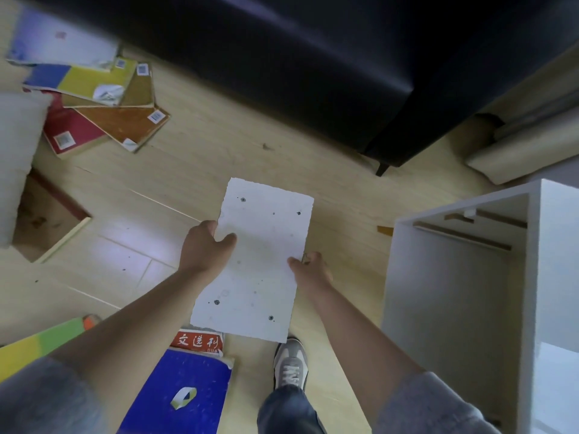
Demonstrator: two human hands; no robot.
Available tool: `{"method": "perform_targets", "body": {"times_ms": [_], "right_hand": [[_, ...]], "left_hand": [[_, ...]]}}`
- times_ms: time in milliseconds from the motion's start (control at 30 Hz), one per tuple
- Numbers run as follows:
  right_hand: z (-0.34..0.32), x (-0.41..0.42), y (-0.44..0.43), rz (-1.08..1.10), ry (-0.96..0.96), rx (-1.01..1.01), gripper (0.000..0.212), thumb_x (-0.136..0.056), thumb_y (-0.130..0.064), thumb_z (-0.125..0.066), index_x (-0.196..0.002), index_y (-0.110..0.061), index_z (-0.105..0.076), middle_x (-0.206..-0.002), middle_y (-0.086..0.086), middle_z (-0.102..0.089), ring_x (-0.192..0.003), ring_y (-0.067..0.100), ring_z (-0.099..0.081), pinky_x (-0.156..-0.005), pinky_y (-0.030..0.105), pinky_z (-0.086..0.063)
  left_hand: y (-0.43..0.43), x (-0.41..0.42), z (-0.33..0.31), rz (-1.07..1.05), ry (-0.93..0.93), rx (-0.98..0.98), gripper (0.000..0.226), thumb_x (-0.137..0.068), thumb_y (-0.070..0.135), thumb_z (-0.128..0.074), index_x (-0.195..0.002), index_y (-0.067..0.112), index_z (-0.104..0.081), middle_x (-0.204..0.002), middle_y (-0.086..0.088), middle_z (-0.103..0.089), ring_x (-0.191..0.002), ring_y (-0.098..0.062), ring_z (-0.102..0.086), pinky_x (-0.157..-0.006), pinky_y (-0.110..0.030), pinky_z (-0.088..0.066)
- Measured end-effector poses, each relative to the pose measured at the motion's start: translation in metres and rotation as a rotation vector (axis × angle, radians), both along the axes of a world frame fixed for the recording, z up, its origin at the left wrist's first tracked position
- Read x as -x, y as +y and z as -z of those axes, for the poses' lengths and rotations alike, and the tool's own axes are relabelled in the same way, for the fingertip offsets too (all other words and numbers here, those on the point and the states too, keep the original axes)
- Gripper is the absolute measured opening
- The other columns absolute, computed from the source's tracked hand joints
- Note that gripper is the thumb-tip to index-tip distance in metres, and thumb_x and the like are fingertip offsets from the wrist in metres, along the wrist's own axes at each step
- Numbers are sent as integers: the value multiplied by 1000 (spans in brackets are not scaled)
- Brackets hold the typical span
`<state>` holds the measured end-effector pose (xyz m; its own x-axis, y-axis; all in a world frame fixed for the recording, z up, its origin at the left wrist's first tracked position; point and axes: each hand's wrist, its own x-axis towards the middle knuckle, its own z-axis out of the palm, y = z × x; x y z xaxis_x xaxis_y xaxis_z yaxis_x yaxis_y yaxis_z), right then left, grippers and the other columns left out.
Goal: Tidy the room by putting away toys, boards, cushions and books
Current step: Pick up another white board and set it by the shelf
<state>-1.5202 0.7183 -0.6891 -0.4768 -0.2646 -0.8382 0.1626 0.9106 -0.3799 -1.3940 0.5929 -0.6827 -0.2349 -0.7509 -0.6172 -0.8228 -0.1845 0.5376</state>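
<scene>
board point(263, 261) up off the floor, white, ragged along its edges, dark screw marks dotted across the face, and it sits between my two hands in front of me. left hand point(206, 245) grips the left long edge, thumb laid over the top face, fingers curled under. right hand point(311, 267) pinches the right edge lower down, thumb on top, the rest tucked beneath where i can't see it. so both hands are full of this one panel, nothing spare.

trouble i'm watching for: those edges look crumbly, and my grips are staggered, so a twist could snap a corner or shed bits on the wooden floor point(188, 170). the hold on the right looks thin, just the edge. if it slips, the near end drops towards my shoe point(289, 364) or onto the blue book point(185, 386) and the red magazine point(199, 341) lying right under it. screws may poke out underneath, i can't tell, and that could catch my fingers.

white cabinet point(463, 277) stands open close on my right, black sofa point(282, 57) ahead. swinging the board right, the far corner could clip the cabinet's edge. stepping forward blind behind the panel, i could tread on that book. pile of books point(103, 98) and the white cushion point(15, 145) lie off to my left, well apart, waiting.
</scene>
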Motion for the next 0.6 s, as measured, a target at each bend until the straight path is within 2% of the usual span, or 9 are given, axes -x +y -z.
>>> {"method": "perform_targets", "body": {"times_ms": [67, 133, 167, 233, 267, 333, 400, 500, 600], "right_hand": [[-22, -4, 6, -7, 33, -12, 29, -95, -29, -48, -120, -14, -46, -100, 4, -56, -75, 17, -49, -50, 24, -30], [-46, -10, 12, 6, 45, 1, 19, -93, -27, -49, -110, -20, -44, -88, -2, -52, -70, 13, -45, -50, 25, -29], [-59, -14, 14, 7, 43, 14, 20, -93, -27, -49, -112, -20, -46, -90, -2, -54, -72, 13, -47, -52, 25, -31], [-91, -25, 18, 22, 24, 40, 35, -94, -27, -50, -127, -14, -48, -111, 0, -59, -86, 17, -53, -62, 25, -38], [-107, -29, 19, 49, 18, 51, 40, -94, -26, -50, -131, -12, -48, -112, 0, -59, -88, 18, -55, -65, 26, -42], [-143, -36, 18, 139, 0, 93, 39, -93, -26, -52, -129, -12, -51, -103, -2, -61, -87, 17, -58, -75, 33, -53], [-181, -43, 16, 242, -24, 161, 34, -92, -25, -54, -123, -12, -55, -99, -2, -63, -83, 15, -60, -85, 39, -55], [-248, -60, 14, 325, -65, 249, 27, -92, -22, -55, -118, -16, -57, -89, -3, -63, -79, 14, -61, -89, 41, -53], [-306, -82, 9, 302, -49, 313, 29, -92, -23, -57, -120, -17, -58, -91, -3, -65, -92, 17, -65, -89, 37, -55]], "left_hand": [[10, -2, -22, -16, 6, -8, 40, -88, 26, -56, -123, 7, -55, -120, -6, -59, -108, -24, -55, -84, -25, -38], [21, -7, -47, -15, 19, -14, 39, -90, 20, -56, -128, 8, -54, -129, -5, -58, -110, -21, -55, -77, -15, -40], [26, -10, -61, -6, 24, -19, 37, -91, 19, -56, -126, 8, -56, -128, -4, -59, -108, -19, -56, -74, -12, -41], [36, -23, -91, 4, 31, -36, 34, -91, 18, -56, -124, 9, -59, -126, -4, -61, -112, -18, -56, -82, -16, -38], [40, -30, -106, 3, 37, -46, 33, -91, 17, -56, -123, 9, -60, -125, -5, -62, -114, -18, -56, -86, -18, -36], [45, -44, -141, 4, 46, -53, 32, -92, 16, -55, -123, 9, -60, -124, -5, -63, -114, -18, -57, -89, -21, -37], [47, -57, -176, -2, 62, -36, 31, -92, 16, -54, -122, 9, -61, -124, -5, -64, -114, -18, -57, -88, -19, -36], [48, -78, -241, 3, 79, 12, 27, -92, 14, -54, -117, 9, -65, -120, -5, -65, -109, -17, -59, -85, -18, -36], [43, -99, -298, 2, 91, 101, 22, -92, 12, -52, -106, 10, -69, -113, -3, -67, -93, -14, -56, -79, -20, -35]]}}
